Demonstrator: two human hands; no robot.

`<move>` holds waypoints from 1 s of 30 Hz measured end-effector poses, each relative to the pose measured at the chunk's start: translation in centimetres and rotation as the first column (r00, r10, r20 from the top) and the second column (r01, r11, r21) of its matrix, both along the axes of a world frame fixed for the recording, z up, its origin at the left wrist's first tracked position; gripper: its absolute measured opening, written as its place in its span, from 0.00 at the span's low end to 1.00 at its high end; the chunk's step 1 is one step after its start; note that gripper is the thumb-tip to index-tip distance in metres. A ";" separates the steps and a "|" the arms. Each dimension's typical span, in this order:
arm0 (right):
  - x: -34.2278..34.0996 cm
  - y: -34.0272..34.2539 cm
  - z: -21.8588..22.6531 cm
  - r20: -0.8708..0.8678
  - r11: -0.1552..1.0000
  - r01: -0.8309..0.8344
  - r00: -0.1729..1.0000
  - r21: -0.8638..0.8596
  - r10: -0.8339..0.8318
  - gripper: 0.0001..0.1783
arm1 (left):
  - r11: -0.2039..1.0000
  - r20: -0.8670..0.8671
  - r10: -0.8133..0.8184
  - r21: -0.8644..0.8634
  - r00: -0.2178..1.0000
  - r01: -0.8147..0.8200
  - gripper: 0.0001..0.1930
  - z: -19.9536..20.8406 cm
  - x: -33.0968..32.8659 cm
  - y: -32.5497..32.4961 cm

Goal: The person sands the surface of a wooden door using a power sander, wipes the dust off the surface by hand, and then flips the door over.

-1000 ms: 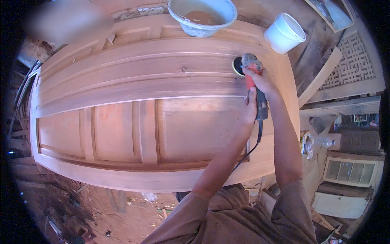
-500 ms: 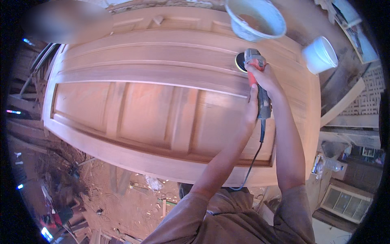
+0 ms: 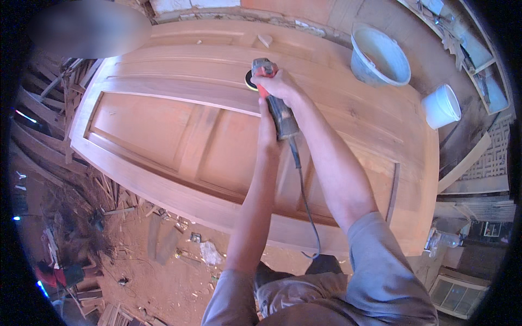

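A corded angle grinder (image 3: 282, 118), dark-bodied with a red and grey head, has a round pad (image 3: 250, 80) lying against the flat wood of a large panelled door (image 3: 179, 96). My right hand (image 3: 281, 87) is wrapped over the red part just behind the head. Farther back, my left hand (image 3: 267, 126) grips the dark body from its left side, the thumb pointing up toward the head. Some of the left fingers are hidden by the tool. From the grinder's rear end the black cord (image 3: 305, 201) runs down over the door's near edge.
A large grey-white basin (image 3: 380, 57) stands at the door's far right. Beyond the right end is a white bucket (image 3: 441, 107). A small wood wedge (image 3: 265, 40) lies toward the far edge. Scraps and crumpled plastic (image 3: 210, 253) litter the dirt floor. Timber is piled at the left.
Both hands and the grinder have travelled left along the door, the pad staying on the wood. The whole view has also shifted, so the basin and bucket appear farther right and lower.
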State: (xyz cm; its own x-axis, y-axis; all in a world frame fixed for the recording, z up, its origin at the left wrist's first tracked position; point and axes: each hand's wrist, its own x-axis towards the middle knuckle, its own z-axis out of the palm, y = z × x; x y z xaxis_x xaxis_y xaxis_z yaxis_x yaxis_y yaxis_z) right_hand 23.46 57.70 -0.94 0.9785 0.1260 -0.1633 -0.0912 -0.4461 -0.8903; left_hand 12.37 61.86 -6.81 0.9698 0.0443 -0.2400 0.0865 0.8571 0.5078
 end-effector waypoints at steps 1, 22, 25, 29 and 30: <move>-2.0 2.2 0.4 -0.005 0.991 0.021 1.000 0.131 -0.021 0.17 | 0.973 -0.042 0.024 0.231 0.999 -0.014 0.31 -1.0 -1.5 3.3; -43.9 -6.0 6.9 -0.476 0.460 0.577 0.817 0.675 -0.325 0.32 | 0.362 0.062 -0.829 0.816 0.556 0.450 0.30 3.4 -48.5 14.5; -47.3 -8.1 8.0 -0.442 0.393 0.631 0.763 0.669 -0.472 0.29 | 0.144 -0.035 -0.961 0.786 0.275 0.601 0.29 2.3 -50.9 15.3; -51.9 -11.4 8.6 -0.348 0.295 0.692 0.629 0.659 -0.695 0.27 | -0.127 -0.341 -0.871 0.852 0.354 0.508 0.23 -0.7 -54.8 18.2; -53.0 -12.1 8.3 -0.338 0.298 0.679 0.638 0.671 -0.692 0.27 | -0.157 -0.418 -0.834 0.806 0.361 0.571 0.21 -3.3 -55.7 19.1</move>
